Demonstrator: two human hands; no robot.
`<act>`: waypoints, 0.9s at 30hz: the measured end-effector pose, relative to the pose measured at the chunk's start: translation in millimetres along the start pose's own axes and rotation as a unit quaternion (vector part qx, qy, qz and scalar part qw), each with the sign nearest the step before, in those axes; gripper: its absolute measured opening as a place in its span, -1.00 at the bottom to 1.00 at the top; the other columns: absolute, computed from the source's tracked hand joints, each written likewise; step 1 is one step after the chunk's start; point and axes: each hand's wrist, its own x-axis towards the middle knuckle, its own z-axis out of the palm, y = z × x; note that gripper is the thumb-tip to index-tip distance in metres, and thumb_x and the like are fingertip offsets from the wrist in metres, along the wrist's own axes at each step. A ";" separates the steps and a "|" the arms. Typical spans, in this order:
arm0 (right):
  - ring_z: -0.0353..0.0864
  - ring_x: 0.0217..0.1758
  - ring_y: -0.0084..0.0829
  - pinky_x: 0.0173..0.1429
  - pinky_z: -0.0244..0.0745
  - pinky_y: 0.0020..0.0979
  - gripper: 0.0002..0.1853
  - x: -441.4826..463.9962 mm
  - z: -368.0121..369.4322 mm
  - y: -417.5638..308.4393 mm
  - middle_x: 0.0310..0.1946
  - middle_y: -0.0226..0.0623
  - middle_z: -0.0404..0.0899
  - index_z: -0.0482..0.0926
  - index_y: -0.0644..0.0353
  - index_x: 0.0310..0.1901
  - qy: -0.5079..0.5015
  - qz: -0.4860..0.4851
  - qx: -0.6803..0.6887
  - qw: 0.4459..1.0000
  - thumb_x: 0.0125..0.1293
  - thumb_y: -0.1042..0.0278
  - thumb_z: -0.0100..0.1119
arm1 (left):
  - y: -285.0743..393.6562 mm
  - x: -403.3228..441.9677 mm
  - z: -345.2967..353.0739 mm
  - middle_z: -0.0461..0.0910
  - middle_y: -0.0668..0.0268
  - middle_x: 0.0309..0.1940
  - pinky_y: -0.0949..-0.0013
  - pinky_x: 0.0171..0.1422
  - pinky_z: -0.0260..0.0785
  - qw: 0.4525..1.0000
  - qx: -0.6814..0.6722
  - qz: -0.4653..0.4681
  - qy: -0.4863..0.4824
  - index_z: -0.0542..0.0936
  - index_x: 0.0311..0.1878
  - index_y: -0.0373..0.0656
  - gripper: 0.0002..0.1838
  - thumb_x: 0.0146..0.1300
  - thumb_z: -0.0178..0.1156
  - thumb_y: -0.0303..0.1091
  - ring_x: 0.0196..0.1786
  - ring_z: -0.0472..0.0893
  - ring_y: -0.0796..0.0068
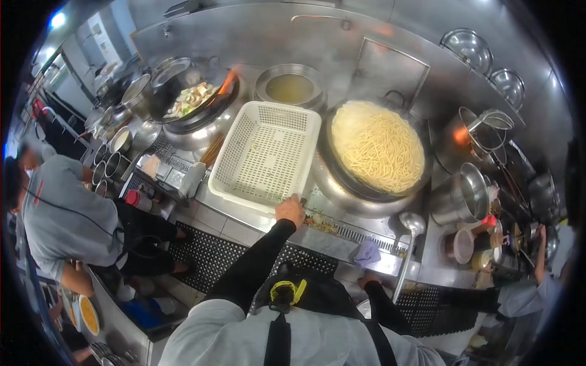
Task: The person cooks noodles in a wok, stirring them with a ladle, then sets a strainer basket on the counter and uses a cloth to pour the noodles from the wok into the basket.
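Observation:
My left hand (290, 211) is closed at the near right corner of a white perforated plastic basket (224, 190), and a small dark piece shows beside the fingers. The basket holds nothing but a few specks. My right hand (368, 279) is low at the counter's front edge, just below a crumpled purple cloth (367, 252); its fingers are mostly hidden. To the right of the basket, a large wok (331, 160) is heaped with thick pale noodles (378, 146). A long-handled ladle (412, 224) leans on the counter near my right hand.
Flame (228, 80) rises beside a wok of chopped food (190, 99) at the back left. A round pot of yellowish liquid (292, 88) stands behind the basket. Metal pots (455, 195) crowd the right side. A co-worker (73, 210) stands left; another person's arm (539, 256) reaches in at right.

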 end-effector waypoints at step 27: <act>0.45 0.28 0.05 0.42 0.19 0.00 -0.42 -3.2 24.2 23.6 0.13 0.08 0.53 0.38 0.12 0.28 0.073 -0.040 0.045 0.996 0.23 0.10 0.00 | 58.5 -19.8 18.3 0.56 -0.02 -0.13 0.02 0.06 0.35 0.956 -0.092 0.140 0.241 0.55 -0.02 -0.25 -0.68 0.10 0.16 -0.48 -0.03 0.52 -0.05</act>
